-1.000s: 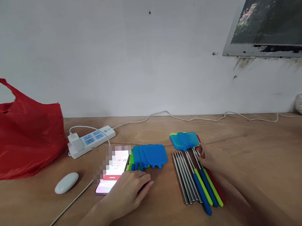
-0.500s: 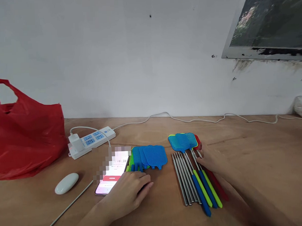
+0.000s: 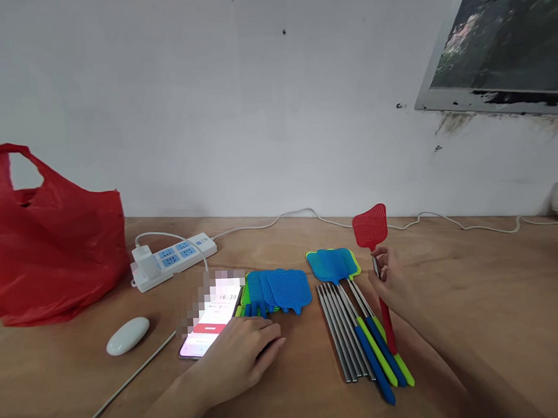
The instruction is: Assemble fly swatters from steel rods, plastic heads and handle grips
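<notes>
My right hand [image 3: 387, 278] grips a red fly swatter [image 3: 370, 226] by its metal shaft, lifted off the pile with the mesh head up. Beneath and left of it lie assembled swatters with blue heads [image 3: 332, 265], and blue and green handles [image 3: 374, 360]. Several bare metal rods [image 3: 340, 336] lie side by side next to them. My left hand [image 3: 246, 352] rests on the table with its thumb apart, near loose blue swatter heads [image 3: 289, 288] and short handle pieces. A lit phone [image 3: 214, 310] lies at its left, partly covered by the hand.
A power strip [image 3: 197, 244] with a plugged-in charger stands at the back left, its white cable [image 3: 307, 209] running along the wall. A red plastic bag [image 3: 54, 249] fills the far left. In front of it is a white mouse [image 3: 128, 336] on the wooden table [image 3: 495, 298].
My right hand has raised the red fly swatter from the assembled pile, bringing its head up and clear of the blue ones. My left hand stays in place.
</notes>
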A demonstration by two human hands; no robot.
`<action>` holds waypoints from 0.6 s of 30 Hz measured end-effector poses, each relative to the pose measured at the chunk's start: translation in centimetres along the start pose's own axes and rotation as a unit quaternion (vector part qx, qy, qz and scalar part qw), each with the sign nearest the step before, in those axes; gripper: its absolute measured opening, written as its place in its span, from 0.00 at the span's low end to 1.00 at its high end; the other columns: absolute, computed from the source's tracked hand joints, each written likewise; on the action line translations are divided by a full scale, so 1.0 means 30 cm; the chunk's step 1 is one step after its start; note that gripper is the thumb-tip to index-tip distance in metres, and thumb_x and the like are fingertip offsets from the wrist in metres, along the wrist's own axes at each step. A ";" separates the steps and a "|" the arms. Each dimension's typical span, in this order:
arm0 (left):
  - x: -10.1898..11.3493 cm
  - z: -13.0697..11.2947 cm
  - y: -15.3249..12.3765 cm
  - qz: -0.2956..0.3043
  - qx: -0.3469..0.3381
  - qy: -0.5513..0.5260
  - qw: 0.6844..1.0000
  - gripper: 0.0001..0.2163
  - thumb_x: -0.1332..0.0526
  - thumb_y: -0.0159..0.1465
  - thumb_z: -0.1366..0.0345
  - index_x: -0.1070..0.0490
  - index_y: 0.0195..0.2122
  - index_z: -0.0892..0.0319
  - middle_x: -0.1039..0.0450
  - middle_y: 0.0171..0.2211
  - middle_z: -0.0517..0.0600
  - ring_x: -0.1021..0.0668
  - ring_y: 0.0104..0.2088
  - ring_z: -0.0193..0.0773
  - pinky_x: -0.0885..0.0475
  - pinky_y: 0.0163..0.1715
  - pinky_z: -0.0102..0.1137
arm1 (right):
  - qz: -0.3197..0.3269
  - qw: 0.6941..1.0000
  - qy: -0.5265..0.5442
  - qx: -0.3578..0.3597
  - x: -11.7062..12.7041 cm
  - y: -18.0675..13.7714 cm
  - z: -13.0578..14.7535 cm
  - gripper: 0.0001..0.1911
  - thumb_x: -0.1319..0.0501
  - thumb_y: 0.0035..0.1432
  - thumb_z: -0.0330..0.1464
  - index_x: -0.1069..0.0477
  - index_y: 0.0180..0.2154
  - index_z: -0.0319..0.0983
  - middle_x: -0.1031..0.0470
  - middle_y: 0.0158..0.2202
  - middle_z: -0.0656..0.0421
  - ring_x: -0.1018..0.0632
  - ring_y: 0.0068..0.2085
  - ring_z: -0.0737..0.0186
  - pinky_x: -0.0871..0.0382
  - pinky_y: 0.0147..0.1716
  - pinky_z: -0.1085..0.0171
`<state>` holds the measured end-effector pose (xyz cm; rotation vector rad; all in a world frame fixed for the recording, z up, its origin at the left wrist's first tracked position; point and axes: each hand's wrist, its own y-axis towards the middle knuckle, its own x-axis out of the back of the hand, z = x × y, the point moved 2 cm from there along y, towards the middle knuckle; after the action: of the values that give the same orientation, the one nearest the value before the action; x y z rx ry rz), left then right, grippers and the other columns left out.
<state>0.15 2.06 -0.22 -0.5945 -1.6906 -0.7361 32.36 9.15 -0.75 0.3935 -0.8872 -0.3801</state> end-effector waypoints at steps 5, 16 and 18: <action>-0.003 0.004 0.000 0.008 0.005 0.000 1.000 0.15 0.54 0.75 0.64 0.36 0.30 0.57 0.26 0.30 0.48 0.24 0.30 0.41 0.42 0.28 0.34 | 0.078 0.943 0.316 -0.076 0.006 -0.010 0.080 0.23 0.36 0.49 0.45 0.42 0.43 0.45 0.29 0.23 0.67 0.28 0.22 0.63 0.36 0.22 0.67; -0.002 0.006 -0.004 -0.007 0.006 -0.015 1.000 0.15 0.54 0.75 0.64 0.37 0.30 0.56 0.28 0.28 0.47 0.25 0.28 0.40 0.44 0.27 0.33 | 0.296 0.869 0.355 -0.178 -0.017 -0.083 0.180 0.27 0.35 0.46 0.58 0.36 0.32 0.43 0.41 0.08 0.73 0.45 0.10 0.72 0.58 0.11 0.71; -0.001 0.008 -0.004 -0.017 0.012 -0.023 1.000 0.16 0.54 0.75 0.64 0.37 0.30 0.56 0.29 0.27 0.47 0.26 0.27 0.39 0.44 0.26 0.33 | 0.334 0.858 0.351 -0.172 -0.017 -0.101 0.195 0.26 0.35 0.48 0.57 0.36 0.32 0.43 0.41 0.08 0.73 0.44 0.10 0.72 0.57 0.11 0.71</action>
<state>-0.09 2.17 -0.31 -0.5721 -1.7532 -0.7303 26.88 5.76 0.78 -0.1312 -0.1832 0.2549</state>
